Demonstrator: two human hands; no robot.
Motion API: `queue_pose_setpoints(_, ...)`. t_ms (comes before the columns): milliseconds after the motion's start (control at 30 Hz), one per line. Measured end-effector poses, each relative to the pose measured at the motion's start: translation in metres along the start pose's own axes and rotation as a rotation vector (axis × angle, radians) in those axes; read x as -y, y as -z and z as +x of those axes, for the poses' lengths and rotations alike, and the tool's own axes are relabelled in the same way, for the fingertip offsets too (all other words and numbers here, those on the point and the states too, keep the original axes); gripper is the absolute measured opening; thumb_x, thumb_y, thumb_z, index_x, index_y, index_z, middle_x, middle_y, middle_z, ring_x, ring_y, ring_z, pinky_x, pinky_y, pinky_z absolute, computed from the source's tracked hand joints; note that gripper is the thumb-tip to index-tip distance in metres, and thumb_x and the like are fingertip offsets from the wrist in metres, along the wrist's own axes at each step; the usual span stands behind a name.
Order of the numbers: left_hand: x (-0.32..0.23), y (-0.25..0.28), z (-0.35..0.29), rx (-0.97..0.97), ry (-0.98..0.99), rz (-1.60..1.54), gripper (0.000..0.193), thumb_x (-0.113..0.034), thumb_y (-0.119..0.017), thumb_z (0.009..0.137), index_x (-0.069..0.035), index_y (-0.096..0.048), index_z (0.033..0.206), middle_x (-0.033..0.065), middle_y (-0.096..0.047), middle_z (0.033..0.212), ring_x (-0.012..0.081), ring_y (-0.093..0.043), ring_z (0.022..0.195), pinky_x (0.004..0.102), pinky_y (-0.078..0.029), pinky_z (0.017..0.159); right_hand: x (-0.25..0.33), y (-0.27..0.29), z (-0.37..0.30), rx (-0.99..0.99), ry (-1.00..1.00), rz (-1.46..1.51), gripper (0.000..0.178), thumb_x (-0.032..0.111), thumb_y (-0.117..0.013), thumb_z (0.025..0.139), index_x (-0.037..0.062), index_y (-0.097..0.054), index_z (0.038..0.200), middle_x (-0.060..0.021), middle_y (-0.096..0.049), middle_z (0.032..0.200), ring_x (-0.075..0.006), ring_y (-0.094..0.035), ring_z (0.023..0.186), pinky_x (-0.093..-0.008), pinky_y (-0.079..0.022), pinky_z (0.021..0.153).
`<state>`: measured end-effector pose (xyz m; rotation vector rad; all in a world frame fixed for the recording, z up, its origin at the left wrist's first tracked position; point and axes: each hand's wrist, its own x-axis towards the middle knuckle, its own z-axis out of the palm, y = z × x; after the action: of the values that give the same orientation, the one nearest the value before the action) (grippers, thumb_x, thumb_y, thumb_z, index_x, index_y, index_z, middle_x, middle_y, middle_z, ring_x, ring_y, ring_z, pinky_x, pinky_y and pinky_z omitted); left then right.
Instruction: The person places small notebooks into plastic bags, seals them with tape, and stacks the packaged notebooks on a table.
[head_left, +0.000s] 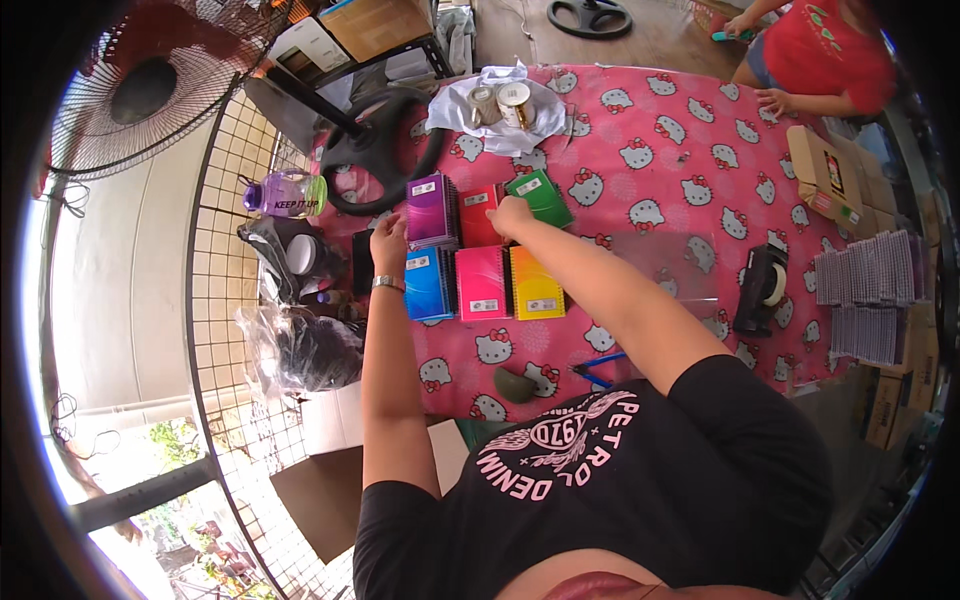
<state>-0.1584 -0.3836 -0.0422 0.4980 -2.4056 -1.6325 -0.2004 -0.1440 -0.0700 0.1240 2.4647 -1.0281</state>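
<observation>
Head view: left hand beside the purple notebook, right hand at the red notebook.
From the pink notebook, purple lies toward eleven o'clock, red at twelve, the skewed green notebook toward one. Both hands look partly curled; whether either grips, I cannot tell. A sideways brush of the right wrist could push the green notebook further askew.

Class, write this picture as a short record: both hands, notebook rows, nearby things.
Left hand: beside the purple notebook, contact unclear
Right hand: at right edge of red notebook
Far row: purple notebook, red notebook, green notebook (tilted)
Near row: blue notebook, pink notebook, yellow notebook
Toward the person: blue-handled pliers
Right of rows: black tape dispenser
Underneath: pink tablecloth
</observation>
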Motion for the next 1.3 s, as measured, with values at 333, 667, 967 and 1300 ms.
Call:
queue_pose_setpoints(333, 0.036, -0.006, 0.029, 0.181, 0.114, 0.077, 0.048, 0.001, -0.065, 0.076, 0.001, -0.052, 0.122, 0.0116, -0.060, 0.114, 0.0180, -0.059, 0.097, 0.0287, -0.050, 0.080, 0.013, -0.018, 0.000, -0.309, 0.205, -0.026, 0.039, 0.018, -0.070, 0.073, -0.0004, -0.052, 0.102, -0.0210, -0.056, 0.104, -0.0371, -0.059, 0.097, -0.0434, -0.050, 0.081)
queue_pose_setpoints(667, 0.007, 0.007, 0.044, 0.233, 0.516, -0.352, 0.054, -0.042, -0.041, 0.097, -0.002, -0.043, 0.133, 0.0110, -0.058, 0.120, 0.0175, -0.057, 0.105, 0.0273, -0.045, 0.086, 0.073, -0.028, 0.006, -0.210, 0.192, 0.237, 0.061, 0.031, -0.079, 0.065, -0.0054, -0.052, 0.107, -0.0244, -0.060, 0.104, -0.0380, -0.058, 0.101, -0.0430, -0.046, 0.088)
queue_pose_setpoints(967, 0.027, 0.011, 0.036, 0.339, 0.307, -0.550, 0.046, -0.008, -0.050, 0.091, 0.002, -0.039, 0.134, 0.0115, -0.054, 0.124, 0.0183, -0.056, 0.108, 0.0316, -0.044, 0.093, 0.110, -0.056, -0.004, -0.162, 0.175, 0.547, 0.054, 0.018, -0.074, 0.066, -0.0038, -0.047, 0.107, -0.0220, -0.059, 0.103, -0.0344, -0.059, 0.098, -0.0380, -0.048, 0.084)
queue_pose_setpoints(1300, -0.030, 0.002, -0.130, 0.232, 0.528, -1.193, 0.028, -0.019, -0.057, 0.091, -0.008, -0.054, 0.117, 0.0032, -0.063, 0.105, 0.0177, -0.060, 0.098, 0.0349, -0.048, 0.087, -0.056, 0.055, 0.000, -0.503, -0.136, -0.171, 0.058, 0.047, -0.066, 0.079, 0.0011, -0.058, 0.113, -0.0205, -0.049, 0.126, -0.0332, -0.045, 0.118, -0.0447, -0.039, 0.097)
